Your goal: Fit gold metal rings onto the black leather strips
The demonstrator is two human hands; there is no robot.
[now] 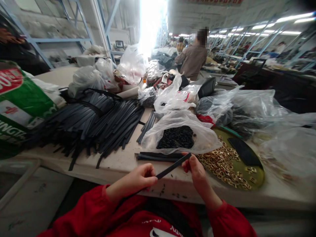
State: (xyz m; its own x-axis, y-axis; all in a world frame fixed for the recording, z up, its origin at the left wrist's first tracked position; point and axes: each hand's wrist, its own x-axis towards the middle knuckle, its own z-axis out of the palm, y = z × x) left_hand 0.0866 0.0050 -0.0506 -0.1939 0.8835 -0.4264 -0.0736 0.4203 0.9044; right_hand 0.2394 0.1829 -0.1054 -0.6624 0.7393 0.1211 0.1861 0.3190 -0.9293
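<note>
A flat black strap [172, 167] is stretched between my two hands above the table's front edge. My left hand [140, 179] pinches it between thumb and curled fingers, and its tail runs down toward my lap. Around the strap's upper end my right hand [196, 168] is closed, thumb and fingertips together. Just behind the strap, a few similar black straps [158, 156] lie flat on the table. Beyond them an open clear plastic bag [209, 140] holds small black pieces [175, 137]. To the right, a round yellow-green tray [258, 179] carries many small gold buckles [225, 161].
Large bundles of black straps [103, 121] cover the table's left side, beside a green printed sack [37, 98]. A dark phone-like slab [244, 151] rests on the tray. Plastic bags [254, 102] crowd the back and right. A person [195, 59] stands farther off, back turned.
</note>
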